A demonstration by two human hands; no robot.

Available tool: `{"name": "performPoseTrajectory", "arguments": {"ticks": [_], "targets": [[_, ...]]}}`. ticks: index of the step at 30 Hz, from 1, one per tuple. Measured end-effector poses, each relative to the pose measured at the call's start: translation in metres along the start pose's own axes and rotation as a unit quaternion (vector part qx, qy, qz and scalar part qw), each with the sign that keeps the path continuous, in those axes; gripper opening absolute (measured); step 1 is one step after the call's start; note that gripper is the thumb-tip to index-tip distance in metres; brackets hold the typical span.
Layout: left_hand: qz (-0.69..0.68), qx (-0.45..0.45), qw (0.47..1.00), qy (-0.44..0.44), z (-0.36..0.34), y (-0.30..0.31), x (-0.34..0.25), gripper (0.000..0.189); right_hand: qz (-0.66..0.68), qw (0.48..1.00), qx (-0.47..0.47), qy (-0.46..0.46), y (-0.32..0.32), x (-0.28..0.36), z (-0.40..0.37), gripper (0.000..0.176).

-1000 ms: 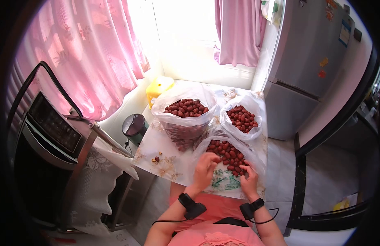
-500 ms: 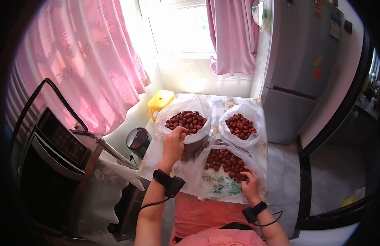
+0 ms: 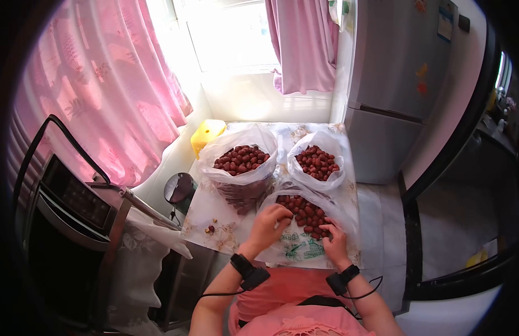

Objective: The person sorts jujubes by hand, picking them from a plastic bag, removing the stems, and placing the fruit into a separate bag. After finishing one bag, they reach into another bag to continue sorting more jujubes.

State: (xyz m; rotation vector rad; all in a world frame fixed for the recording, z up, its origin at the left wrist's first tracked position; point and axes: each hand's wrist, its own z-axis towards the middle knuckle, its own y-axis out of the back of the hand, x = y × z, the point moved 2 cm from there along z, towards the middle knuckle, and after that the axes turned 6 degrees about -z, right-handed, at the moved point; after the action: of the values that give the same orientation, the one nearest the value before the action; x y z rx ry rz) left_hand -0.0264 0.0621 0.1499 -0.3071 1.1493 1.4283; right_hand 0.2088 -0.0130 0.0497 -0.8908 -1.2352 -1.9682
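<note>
Reddish-brown dried dates (image 3: pixel 305 215) lie in an open, flattened plastic bag (image 3: pixel 343 210) with green print at the table's front. At that bag's left edge is my left hand (image 3: pixel 269 225), its fingers curled together; what they hold, if anything, is hidden. My right hand (image 3: pixel 335 242) is at the lower right of the date pile, thumb and fingers closed around a date at its edge. Behind my left hand stands a large, full bag of dates (image 3: pixel 240 182). A smaller white bag of dates (image 3: pixel 340 176) stands at the back right.
Small date scraps (image 3: pixel 210 229) lie on the flowered tablecloth (image 3: pixel 200 210) at left. A yellow stool (image 3: pixel 208 133) and a dark bin (image 3: pixel 180 189) stand left of the table. A grey fridge (image 3: pixel 385 140) is at right; a black oven-like appliance (image 3: pixel 75 196) is at left.
My left hand has moved from the large bag's rim down and right to the front bag. My right hand stays beside the front dates. The whole view has shifted slightly.
</note>
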Motion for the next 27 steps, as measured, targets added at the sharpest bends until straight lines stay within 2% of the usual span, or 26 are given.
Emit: {"name": "performPoseTrajectory", "arguments": {"ticks": [2,4,7,11,15,18,20,21,23,24,27], "targets": [[-0.011,0.016,1.000,0.013,-0.022,-0.033,0.013,0.021,-0.025,0.999,-0.007,0.031,0.001,0.003,0.001,0.034],[0.002,0.012,1.000,0.001,-0.032,-0.055,0.015,0.023,-0.029,0.999,-0.010,0.030,0.001,0.004,0.002,0.034],[0.011,0.006,0.999,0.030,-0.035,-0.080,0.019,0.026,-0.029,0.999,-0.009,0.026,0.001,0.003,0.000,0.033],[0.055,-0.011,0.995,0.088,-0.037,-0.099,0.025,0.028,-0.010,1.000,-0.002,0.010,0.001,0.003,0.001,0.033],[0.072,-0.014,0.993,0.091,-0.040,-0.102,0.031,0.031,0.002,1.000,0.001,0.001,0.002,0.008,0.001,0.033],[-0.002,-0.041,0.994,0.104,-0.041,-0.099,0.032,0.034,-0.006,1.000,-0.005,0.014,0.000,0.006,0.003,0.033],[-0.139,-0.093,0.971,0.170,-0.047,-0.093,0.032,0.028,-0.009,1.000,-0.006,0.010,0.001,0.007,0.002,0.035],[-0.138,-0.094,0.971,0.171,-0.049,-0.091,0.035,0.028,-0.008,1.000,-0.004,0.009,0.000,0.006,0.002,0.035],[-0.325,-0.151,0.913,0.195,-0.055,-0.086,0.049,0.023,0.006,1.000,-0.001,0.000,-0.001,0.005,0.001,0.035],[-0.324,-0.155,0.912,0.196,-0.059,-0.082,0.056,0.023,0.007,1.000,0.003,0.001,-0.001,0.005,0.001,0.035],[-0.455,-0.171,0.838,0.248,-0.070,-0.070,0.070,0.027,0.027,0.999,0.016,-0.025,-0.002,0.002,0.001,0.034]]}}
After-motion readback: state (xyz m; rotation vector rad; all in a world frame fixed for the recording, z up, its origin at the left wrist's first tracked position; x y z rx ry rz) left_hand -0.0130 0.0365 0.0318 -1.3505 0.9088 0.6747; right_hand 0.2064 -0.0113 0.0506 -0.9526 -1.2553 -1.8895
